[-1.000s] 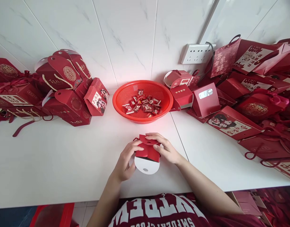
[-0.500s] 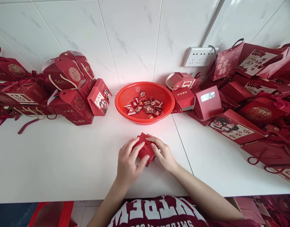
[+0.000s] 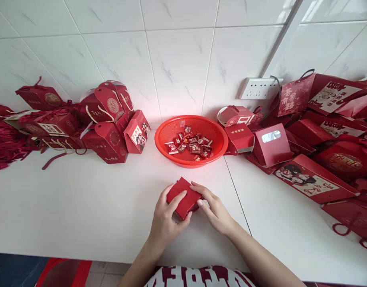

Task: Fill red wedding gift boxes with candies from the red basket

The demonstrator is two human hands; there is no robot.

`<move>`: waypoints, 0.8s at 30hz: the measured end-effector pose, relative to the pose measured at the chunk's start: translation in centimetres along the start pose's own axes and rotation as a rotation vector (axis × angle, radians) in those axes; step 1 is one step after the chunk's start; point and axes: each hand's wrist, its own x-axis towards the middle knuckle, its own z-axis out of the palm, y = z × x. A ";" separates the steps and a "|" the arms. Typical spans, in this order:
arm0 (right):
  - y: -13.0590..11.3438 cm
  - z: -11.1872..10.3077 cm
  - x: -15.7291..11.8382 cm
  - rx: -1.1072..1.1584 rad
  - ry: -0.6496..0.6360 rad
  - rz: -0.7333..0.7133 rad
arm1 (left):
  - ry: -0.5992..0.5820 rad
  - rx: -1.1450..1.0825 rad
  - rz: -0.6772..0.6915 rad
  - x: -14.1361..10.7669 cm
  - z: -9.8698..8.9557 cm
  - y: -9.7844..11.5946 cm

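Observation:
A small red gift box (image 3: 187, 202) sits on the white table (image 3: 90, 211) in front of me, a smooth plain face turned up. My left hand (image 3: 167, 215) is wrapped around its left side, the index finger lying on top and the thumb at the near edge. On the right side, my right hand (image 3: 213, 207) grips the box's edge with fingers at the far corner and thumb near the front. The underside of the box is hidden. Behind it stands a red plastic basket (image 3: 162, 152) with several wrapped candies (image 3: 195, 148) inside.
Red gift boxes (image 3: 107, 141) with rope handles are stacked at the left. A larger heap of red boxes (image 3: 309, 175) fills the right side. A power strip (image 3: 259, 88) is fixed to the tiled wall (image 3: 183, 59). Below the table's edge is a red-framed item (image 3: 65, 273).
The box's slotted flap side faced up before; now a smooth red face does. My left thumb has come down onto the near edge. The whole view has shifted, with things appearing lower and rightward.

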 end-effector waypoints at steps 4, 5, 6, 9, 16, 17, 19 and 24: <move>0.6 0.1 -0.2 0.004 0.082 0.027 | 0.146 -0.015 -0.163 0.9 -3.1 -1.7; 0.7 0.1 -0.2 -0.006 0.104 0.036 | 0.203 -0.006 -0.199 1.2 -4.4 -2.2; 0.9 0.0 -0.2 -0.020 0.122 0.045 | 0.268 0.011 -0.220 1.7 -5.8 -2.7; 1.1 -0.2 -0.1 -0.059 0.155 0.087 | 0.467 0.122 -0.195 3.4 -10.9 -4.2; 1.1 -0.2 0.1 -0.099 0.093 0.115 | 0.876 0.565 -0.059 11.7 -22.7 -8.2; 1.1 -0.2 0.1 -0.100 0.090 0.102 | 0.847 0.584 -0.054 13.3 -24.0 -8.8; 1.1 -0.2 0.2 -0.105 0.088 0.078 | 0.812 0.614 -0.117 16.4 -25.8 -10.0; 1.3 -0.4 0.3 -0.128 0.096 0.084 | 0.558 0.575 -0.265 21.0 -26.0 -12.9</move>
